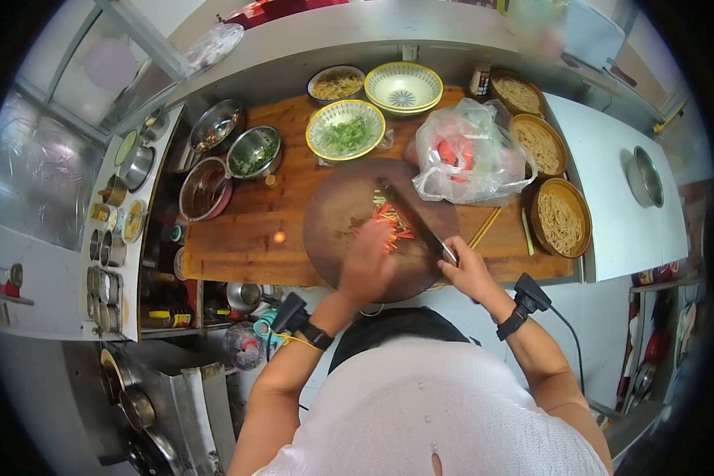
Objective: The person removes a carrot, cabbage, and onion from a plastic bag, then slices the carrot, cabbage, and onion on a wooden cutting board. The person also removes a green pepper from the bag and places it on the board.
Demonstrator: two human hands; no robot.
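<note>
Right hand (467, 268) clenched round the handle of one long, dark-bladed knife (418, 219), which slants across the round brown chopping board (333, 230). Left hand (366, 260), blurred, covers the near-left part of one pile of red, orange and green vegetable strips (388, 213); whether it grips any, I cannot tell. To the right are two wooden chopsticks (485, 228) and three brown noodle bowls (585, 230). One clear plastic bag (496, 176) partly hides its red contents (455, 152).

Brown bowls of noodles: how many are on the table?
3, along the right edge of the wooden table: the far bowl, the middle bowl and the near bowl.
</note>
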